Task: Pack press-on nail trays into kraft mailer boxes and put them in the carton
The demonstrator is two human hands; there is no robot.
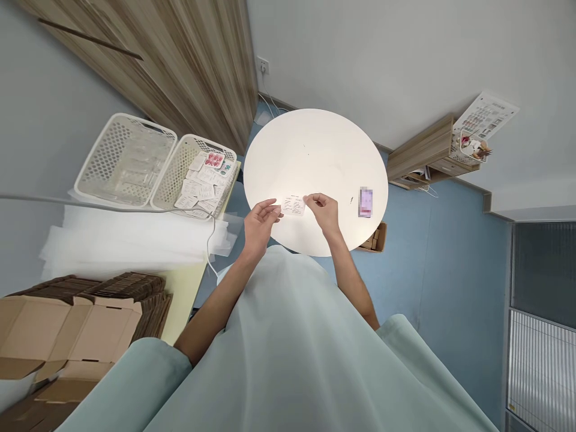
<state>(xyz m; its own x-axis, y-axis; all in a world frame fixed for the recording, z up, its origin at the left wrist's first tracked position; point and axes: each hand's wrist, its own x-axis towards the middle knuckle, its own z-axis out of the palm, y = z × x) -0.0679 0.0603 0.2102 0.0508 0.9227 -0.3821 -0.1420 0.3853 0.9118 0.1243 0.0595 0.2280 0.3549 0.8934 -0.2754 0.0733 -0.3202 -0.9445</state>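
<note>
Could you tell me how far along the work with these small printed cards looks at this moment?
Early, it seems. In hand: one small printed card, pinched between the left hand and right hand over the round white table. Left: a heap of similar cards fills the nearer white basket. Nothing finished shows on the table beyond one blurred item.

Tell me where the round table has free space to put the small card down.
The round table is bare from its far rim to the hands, left hand and right hand, which hold the card. Only the purple packet occupies its right edge. The right basket is crowded.
</note>
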